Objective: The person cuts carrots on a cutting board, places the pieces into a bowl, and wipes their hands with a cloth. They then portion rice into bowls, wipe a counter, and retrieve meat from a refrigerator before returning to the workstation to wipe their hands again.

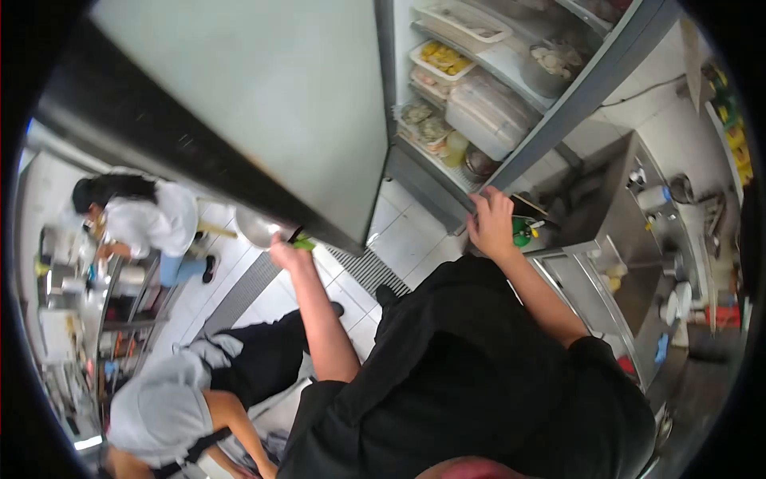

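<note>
My left hand [289,254] is closed at the rim of a round metal bowl [257,230], beside the lower edge of the open fridge door [279,88]. Some green leaves [303,243] show next to its fingers. The door hides part of the bowl. My right hand [492,221] has its fingers apart and holds nothing; it is at the lower corner of the fridge frame [538,136]. Inside the fridge are a tray of yellow food [444,59], a large clear plastic container [488,113] and a metal pot of pale food [550,68].
One person [152,215] in a white top stands at the left counter. Another person [159,403] in a grey top bends at the lower left. A metal sink unit [622,199] stands on the right. A floor grate [239,291] crosses the tiles.
</note>
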Tool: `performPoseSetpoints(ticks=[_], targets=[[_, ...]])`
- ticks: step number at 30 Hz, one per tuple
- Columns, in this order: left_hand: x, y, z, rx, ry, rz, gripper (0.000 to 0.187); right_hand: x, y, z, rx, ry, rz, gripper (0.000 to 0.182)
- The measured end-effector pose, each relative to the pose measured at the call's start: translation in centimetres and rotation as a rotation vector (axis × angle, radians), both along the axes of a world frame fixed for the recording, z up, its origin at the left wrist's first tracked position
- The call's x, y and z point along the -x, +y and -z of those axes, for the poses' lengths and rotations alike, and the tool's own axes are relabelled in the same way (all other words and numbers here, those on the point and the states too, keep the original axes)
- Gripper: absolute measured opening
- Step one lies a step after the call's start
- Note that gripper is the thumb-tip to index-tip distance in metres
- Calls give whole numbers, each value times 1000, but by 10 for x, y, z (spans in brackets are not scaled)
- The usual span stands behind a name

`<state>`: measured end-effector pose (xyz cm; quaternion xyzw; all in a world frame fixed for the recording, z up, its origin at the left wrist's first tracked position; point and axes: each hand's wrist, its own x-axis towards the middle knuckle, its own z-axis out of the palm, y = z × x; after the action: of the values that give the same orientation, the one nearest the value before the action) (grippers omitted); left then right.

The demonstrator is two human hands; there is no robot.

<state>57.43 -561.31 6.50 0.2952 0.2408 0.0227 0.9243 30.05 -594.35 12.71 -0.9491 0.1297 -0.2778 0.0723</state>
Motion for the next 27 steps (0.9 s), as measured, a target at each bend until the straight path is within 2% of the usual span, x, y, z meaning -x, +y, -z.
performPoseSetpoints(ticks=[1, 2, 3, 4, 5, 8, 10, 12, 13, 15, 16, 17, 18, 19, 21, 22, 23, 24, 25, 26, 27], targets=[[0, -1, -24, 5, -3, -27, 39, 13, -5, 1, 25, 60, 63, 55], [-34, 21, 18, 23, -41, -25, 41, 23, -6, -1, 53, 114, 114, 56], [-53, 21, 28, 85, -241, -24, 40, 35, -14, -2, 85, 200, 147, 57], [-56, 12, -11, -170, -93, -165, 39, 46, -15, 2, 108, 286, 180, 57], [-73, 20, -10, -260, -13, -208, 35, 54, -14, 11, 115, 308, 191, 57], [-98, 32, -25, -330, -44, -297, 29, 52, -27, 34, 96, 556, 209, 55], [-130, 52, 6, -282, -86, -286, 27, 43, -40, 67, 37, 548, 122, 52], [-154, 64, 17, -268, -134, -252, 30, 27, -54, 100, -19, 614, 56, 51], [-178, 89, 48, -201, -216, -204, 33, 17, -60, 116, -63, 645, 39, 51], [-202, 113, 70, -214, -233, -147, 30, -2, -71, 152, -265, 608, 74, 50], [-227, 142, 102, -156, -223, -165, 23, -8, -87, 185, -415, 517, 33, 48], [-224, 138, 100, -126, -167, -272, 17, -22, -93, 197, -568, 535, 100, 47], [-223, 144, 114, -201, -147, -486, 17, -37, -101, 205, -571, 576, 175, 46], [-199, 119, 108, -575, 25, -691, 19, -47, -108, 215, -580, 618, 252, 46], [-160, 149, 201, -1663, 228, -590, 23, -65, -131, 253, -708, 437, 387, 50], [-128, 102, 185, -1190, 186, -694, 24, -75, -139, 262, -709, 445, 397, 50], [-95, 53, 168, -705, 147, -773, 25, -90, -149, 268, -1040, 291, 505, 55], [-71, 55, 224, -602, 147, -679, 28, -103, -157, 274, -1368, 121, 606, 60], [-33, 24, 229, -622, 320, -550, 30, -110, -161, 280, -1373, 128, 615, 60], [0, 17, 269, -730, 413, -430, 31, -119, -165, 286, -1412, 37, 627, 60], [43, 11, 305, -845, 351, -168, 31, -127, -170, 293, -1448, -60, 637, 61]])
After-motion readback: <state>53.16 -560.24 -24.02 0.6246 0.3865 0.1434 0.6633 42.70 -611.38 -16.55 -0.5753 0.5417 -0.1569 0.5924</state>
